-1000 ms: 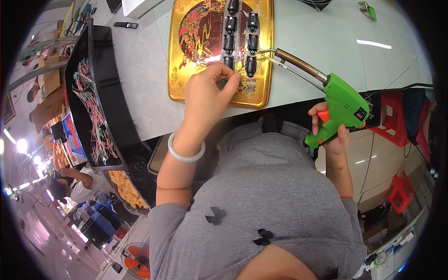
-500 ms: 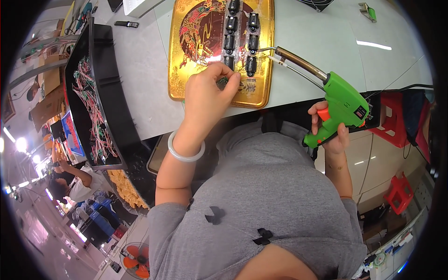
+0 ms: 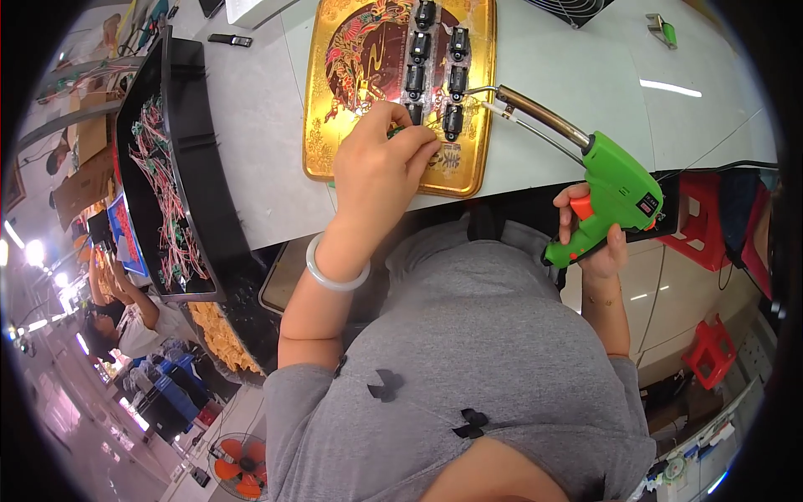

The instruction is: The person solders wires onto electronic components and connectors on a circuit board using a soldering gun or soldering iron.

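My right hand (image 3: 602,251) grips the handle of a green soldering gun (image 3: 617,186), one finger near its orange trigger. The gun's bent metal tip points left, close to the black parts on a gold tin lid (image 3: 322,151). Those small black cylindrical parts (image 3: 457,81) stand in two rows on clear strips. Over the lid's near half, my left hand (image 3: 376,159) is closed in a pinch. Between its fingers shows a bit of a small green circuit board (image 3: 396,131), mostly hidden by the fingers. A thin wire seems to run from the fingertips toward the nearest black part.
A black bin (image 3: 188,167) of circuit boards with red and white wires stands at the left. Beyond the lid lie a black object (image 3: 230,39) and a green-handled metal tool (image 3: 662,31). Red stools (image 3: 709,351) stand at the right. Another person (image 3: 138,322) is at far left.
My left hand has turned a little, its fingertips shifting slightly right. The right hand and soldering gun stay almost still. The person at far left has raised their arms.
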{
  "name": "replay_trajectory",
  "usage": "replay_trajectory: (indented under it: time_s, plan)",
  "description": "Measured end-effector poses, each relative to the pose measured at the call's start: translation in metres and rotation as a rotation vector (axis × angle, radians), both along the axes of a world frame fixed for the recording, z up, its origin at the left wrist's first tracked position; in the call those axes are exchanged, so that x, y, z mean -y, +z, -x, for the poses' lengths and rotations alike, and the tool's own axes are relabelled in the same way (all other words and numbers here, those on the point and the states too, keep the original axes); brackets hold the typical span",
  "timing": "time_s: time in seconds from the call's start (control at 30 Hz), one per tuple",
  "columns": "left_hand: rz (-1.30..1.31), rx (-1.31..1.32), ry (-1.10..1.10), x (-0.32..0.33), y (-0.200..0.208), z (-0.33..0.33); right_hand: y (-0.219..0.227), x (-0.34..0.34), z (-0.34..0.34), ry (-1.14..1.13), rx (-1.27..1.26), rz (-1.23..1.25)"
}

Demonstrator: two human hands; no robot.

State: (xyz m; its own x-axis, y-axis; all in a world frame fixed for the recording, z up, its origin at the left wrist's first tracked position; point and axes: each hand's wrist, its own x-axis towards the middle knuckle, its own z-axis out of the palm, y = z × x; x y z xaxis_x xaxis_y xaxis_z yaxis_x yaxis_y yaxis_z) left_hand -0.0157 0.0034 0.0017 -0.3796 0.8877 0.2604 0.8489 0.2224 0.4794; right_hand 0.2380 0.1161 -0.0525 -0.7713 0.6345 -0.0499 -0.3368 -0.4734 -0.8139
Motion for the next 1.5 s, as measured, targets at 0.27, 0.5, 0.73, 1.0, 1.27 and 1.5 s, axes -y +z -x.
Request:
replay_trajectory:
  time_s: [0.27, 0.5, 0.73, 1.0, 1.27, 1.5]
  plan:
    - [-0.073, -0.246, 0.011, 0.001, 0.008, -0.003, 0.008, -0.006, -0.002, 0.034, 0.076, -0.021]
    - [-0.149, -0.335, 0.026, -0.001, -0.001, 0.0, 0.009, -0.008, -0.003, 0.03, 0.087, -0.037]
    - [-0.125, -0.304, 0.035, -0.001, -0.006, -0.001, 0.011, -0.009, -0.003, 0.046, 0.105, -0.056]
    - [-0.103, -0.303, 0.043, -0.002, -0.005, -0.004, 0.01, -0.016, -0.005, 0.09, 0.107, -0.065]
    - [-0.148, -0.22, 0.128, -0.003, -0.007, -0.011, 0.009, -0.018, -0.004, 0.094, 0.125, -0.08]
    - [-0.108, -0.146, 0.134, -0.005, -0.006, -0.009, 0.007, -0.021, -0.001, 0.103, 0.087, -0.109]
